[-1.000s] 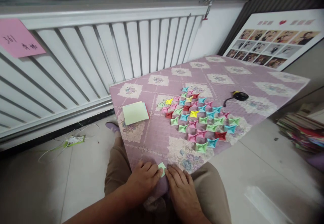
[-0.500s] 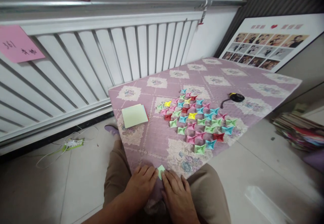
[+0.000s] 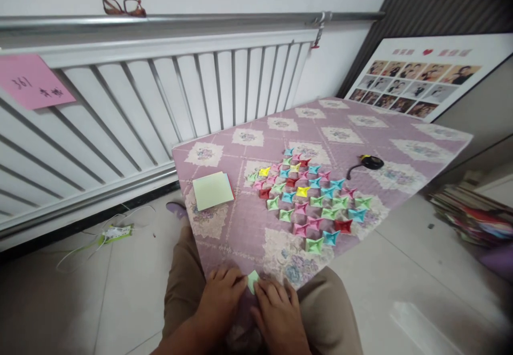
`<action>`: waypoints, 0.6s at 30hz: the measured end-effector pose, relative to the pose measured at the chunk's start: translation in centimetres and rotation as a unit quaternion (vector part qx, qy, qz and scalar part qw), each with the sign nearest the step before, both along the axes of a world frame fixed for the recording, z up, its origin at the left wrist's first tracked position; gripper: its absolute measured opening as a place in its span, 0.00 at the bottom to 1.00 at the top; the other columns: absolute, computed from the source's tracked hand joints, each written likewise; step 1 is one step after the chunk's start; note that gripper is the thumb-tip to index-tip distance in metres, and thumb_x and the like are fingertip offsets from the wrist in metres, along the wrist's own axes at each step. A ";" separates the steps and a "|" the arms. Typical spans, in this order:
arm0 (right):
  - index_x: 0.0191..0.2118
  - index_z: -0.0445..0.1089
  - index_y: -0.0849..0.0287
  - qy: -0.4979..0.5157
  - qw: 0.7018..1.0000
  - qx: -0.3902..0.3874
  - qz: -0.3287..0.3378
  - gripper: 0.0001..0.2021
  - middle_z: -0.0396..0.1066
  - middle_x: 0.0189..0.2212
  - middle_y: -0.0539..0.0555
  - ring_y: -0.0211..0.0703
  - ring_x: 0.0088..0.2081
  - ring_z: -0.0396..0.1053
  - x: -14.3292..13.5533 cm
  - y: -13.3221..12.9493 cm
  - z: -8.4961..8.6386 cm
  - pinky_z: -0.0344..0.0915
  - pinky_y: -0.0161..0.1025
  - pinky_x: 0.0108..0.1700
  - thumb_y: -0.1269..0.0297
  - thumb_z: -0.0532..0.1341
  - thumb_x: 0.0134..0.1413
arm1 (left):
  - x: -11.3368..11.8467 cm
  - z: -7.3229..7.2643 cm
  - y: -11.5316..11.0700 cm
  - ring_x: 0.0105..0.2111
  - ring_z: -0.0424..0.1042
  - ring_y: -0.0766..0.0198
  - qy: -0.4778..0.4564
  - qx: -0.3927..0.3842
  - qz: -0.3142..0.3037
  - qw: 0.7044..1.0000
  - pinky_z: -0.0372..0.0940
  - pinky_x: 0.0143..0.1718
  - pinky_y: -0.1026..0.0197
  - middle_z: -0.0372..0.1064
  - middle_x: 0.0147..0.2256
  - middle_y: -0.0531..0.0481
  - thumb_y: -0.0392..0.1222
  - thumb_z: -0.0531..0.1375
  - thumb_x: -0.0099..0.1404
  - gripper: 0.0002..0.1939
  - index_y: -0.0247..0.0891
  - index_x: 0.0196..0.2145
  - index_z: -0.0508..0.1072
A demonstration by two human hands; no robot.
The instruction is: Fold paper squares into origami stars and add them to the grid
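Observation:
A small piece of light green paper (image 3: 252, 281) lies at the near corner of the table, between my hands. My left hand (image 3: 224, 297) is closed on its left edge, fingers together. From the right, my right hand (image 3: 279, 308) presses its fingertips on the same paper. Beyond them, several folded paper pieces (image 3: 302, 191) in green, pink, blue, red and yellow stand in slanting rows. A stack of square paper sheets (image 3: 212, 191), pale yellow-green on top, rests at the table's left side.
The purple patterned tablecloth (image 3: 244, 226) covers the table. A coiled black cable (image 3: 372, 162) lies at the right. Behind stands a white radiator (image 3: 224, 87) with glasses (image 3: 124, 7) on its pipe. A photo board (image 3: 417, 79) leans at the back right.
The whole view has shifted, so most things appear slightly lower. My hands stay around the small green paper, with the right hand's thumb a little farther from its fingers.

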State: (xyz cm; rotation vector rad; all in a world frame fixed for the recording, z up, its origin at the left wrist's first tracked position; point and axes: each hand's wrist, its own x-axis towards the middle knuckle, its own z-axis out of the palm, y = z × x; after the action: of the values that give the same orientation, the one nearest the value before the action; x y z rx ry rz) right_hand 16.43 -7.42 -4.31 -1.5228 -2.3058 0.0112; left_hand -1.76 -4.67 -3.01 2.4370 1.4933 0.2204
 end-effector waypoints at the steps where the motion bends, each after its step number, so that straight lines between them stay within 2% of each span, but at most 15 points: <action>1: 0.47 0.68 0.51 0.003 1.000 -0.006 -0.001 0.13 0.74 0.42 0.49 0.48 0.46 0.67 0.0 0.1 0.1 0.44 0.51 0.56 0.61 0.61 0.56 | 0.3 0.5 0.2 0.42 0.65 0.59 -0.012 -0.025 0.019 0.999 0.56 0.42 0.56 0.69 0.43 0.52 0.39 0.55 0.67 0.12 0.51 0.47 0.71; 6: 0.46 0.69 0.50 0.047 0.999 -0.025 0.001 0.11 0.73 0.41 0.50 0.46 0.44 0.67 0.1 0.4 0.4 0.51 0.48 0.54 0.68 0.59 0.56 | 2.2 2.5 1.8 0.41 0.66 0.58 -0.030 -0.105 0.110 0.988 0.57 0.42 0.56 0.69 0.39 0.50 0.40 0.54 0.66 0.07 0.42 0.38 0.72; 10: 0.33 0.71 0.50 0.091 0.992 -0.075 -0.042 0.06 0.72 0.34 0.49 0.45 0.38 0.67 0.0 1.4 0.8 0.57 0.47 0.46 0.71 0.60 0.55 | 3.2 2.8 2.6 0.40 0.67 0.56 -0.001 -0.132 0.116 0.984 0.57 0.41 0.55 0.68 0.39 0.50 0.41 0.56 0.63 0.05 0.41 0.35 0.71; 12: 0.30 0.70 0.52 0.096 0.989 -0.097 -0.061 0.05 0.71 0.31 0.50 0.46 0.37 0.67 0.0 2.1 0.9 0.58 0.45 0.42 0.71 0.61 0.53 | 3.4 2.8 2.6 0.42 0.66 0.55 0.003 -0.143 0.115 0.983 0.57 0.41 0.55 0.68 0.40 0.50 0.40 0.56 0.62 0.05 0.41 0.36 0.70; 14: 0.35 0.70 0.53 0.092 0.988 -0.102 -0.075 0.06 0.71 0.33 0.52 0.48 0.38 0.67 0.1 2.6 0.9 0.58 0.44 0.41 0.71 0.63 0.50 | 3.4 2.9 2.6 0.43 0.66 0.55 -0.001 -0.153 0.121 0.981 0.56 0.42 0.55 0.67 0.41 0.50 0.38 0.57 0.61 0.06 0.41 0.37 0.70; 16: 0.42 0.70 0.53 0.086 0.988 -0.099 -0.082 0.13 0.71 0.36 0.54 0.50 0.40 0.67 0.2 2.9 1.0 0.59 0.44 0.40 0.71 0.65 0.48 | 3.4 2.9 2.4 0.44 0.65 0.55 -0.008 -0.158 0.133 0.978 0.56 0.42 0.55 0.67 0.41 0.49 0.38 0.57 0.60 0.07 0.41 0.38 0.69; 18: 0.44 0.69 0.52 0.083 0.987 -0.107 -0.082 0.16 0.71 0.38 0.54 0.51 0.41 0.67 0.2 3.1 1.2 0.58 0.44 0.40 0.71 0.65 0.47 | 3.5 2.9 2.2 0.44 0.65 0.55 -0.014 -0.159 0.145 0.977 0.55 0.43 0.55 0.67 0.41 0.49 0.37 0.57 0.60 0.07 0.41 0.38 0.69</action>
State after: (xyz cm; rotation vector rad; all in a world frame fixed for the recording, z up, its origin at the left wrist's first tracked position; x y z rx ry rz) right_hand 16.67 -4.27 -3.12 -1.7417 -2.0971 0.3389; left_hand 1.73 -2.46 -0.14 1.9593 1.7195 0.0657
